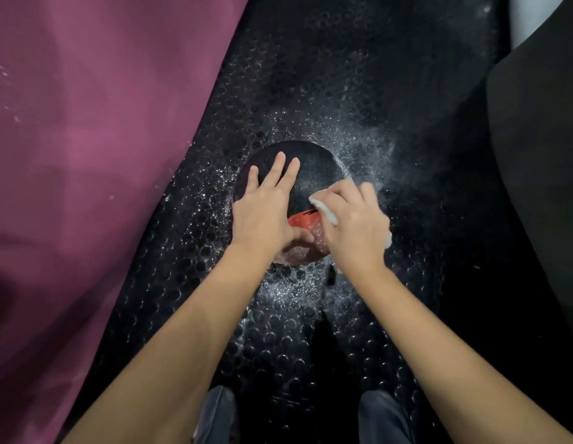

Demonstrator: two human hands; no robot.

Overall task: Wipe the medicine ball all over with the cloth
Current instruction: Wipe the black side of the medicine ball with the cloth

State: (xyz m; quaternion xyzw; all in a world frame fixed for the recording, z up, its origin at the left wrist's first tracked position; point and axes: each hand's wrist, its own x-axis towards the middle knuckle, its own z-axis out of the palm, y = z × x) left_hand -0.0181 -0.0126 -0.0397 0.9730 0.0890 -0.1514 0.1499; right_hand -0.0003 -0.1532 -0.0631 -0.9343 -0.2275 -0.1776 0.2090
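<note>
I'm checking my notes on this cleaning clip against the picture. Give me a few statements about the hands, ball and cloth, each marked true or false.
1. The left hand rests flat on the medicine ball with straight fingers. True.
2. The right hand holds the white cloth against the ball. True.
3. The ball sits on a wooden table. False: it sits on a black studded floor mat.
4. The cloth is blue. False: it is white.
5. White specks dot the mat around the ball. True.
</note>
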